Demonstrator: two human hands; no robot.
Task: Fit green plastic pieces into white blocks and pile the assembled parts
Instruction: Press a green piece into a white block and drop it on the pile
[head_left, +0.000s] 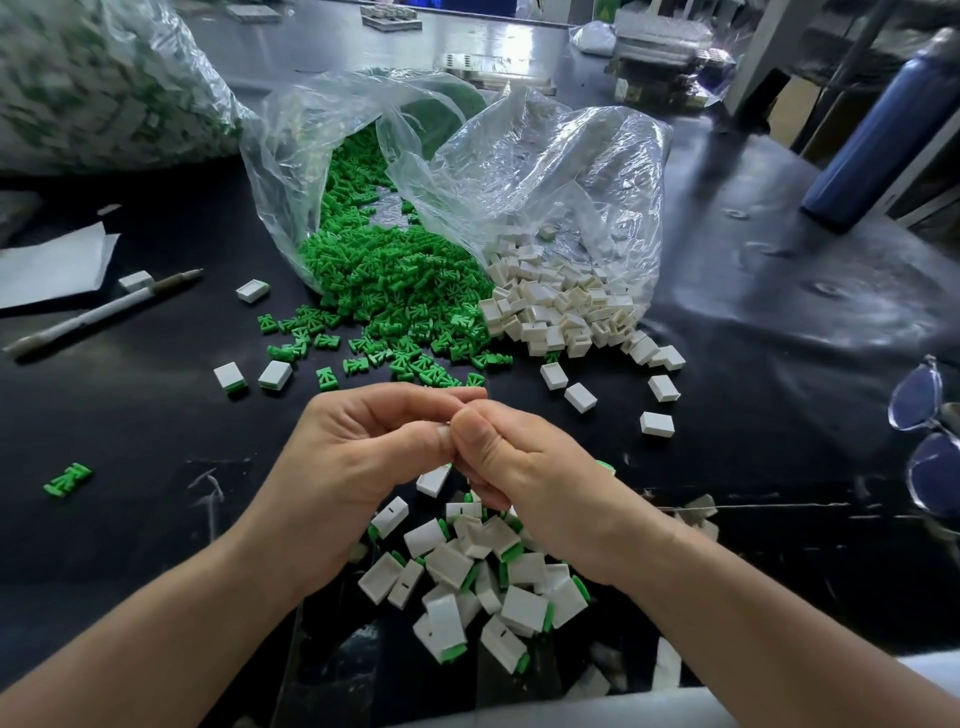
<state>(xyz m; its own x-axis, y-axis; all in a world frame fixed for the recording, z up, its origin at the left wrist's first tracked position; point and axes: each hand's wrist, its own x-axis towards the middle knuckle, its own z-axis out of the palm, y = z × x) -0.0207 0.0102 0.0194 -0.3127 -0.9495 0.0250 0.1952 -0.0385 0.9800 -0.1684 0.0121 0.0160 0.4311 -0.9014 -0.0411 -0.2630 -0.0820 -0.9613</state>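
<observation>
My left hand (358, 457) and my right hand (519, 467) meet above the table's near middle, fingers curled together round a small white block (443, 432) that barely shows between them. Any green piece there is hidden. Below my hands lies a pile of assembled parts (478, 582), white blocks with green ends. Farther back, loose green pieces (395, 291) spill from a clear bag, and white blocks (561, 306) spill from a second clear bag beside it.
A pen (104, 312) and white paper (52, 265) lie at left, with a large full bag (104, 83) behind. A blue bottle (883, 124) stands at right, glasses (930, 441) at the right edge. Stray blocks (613, 395) dot the black table (779, 312).
</observation>
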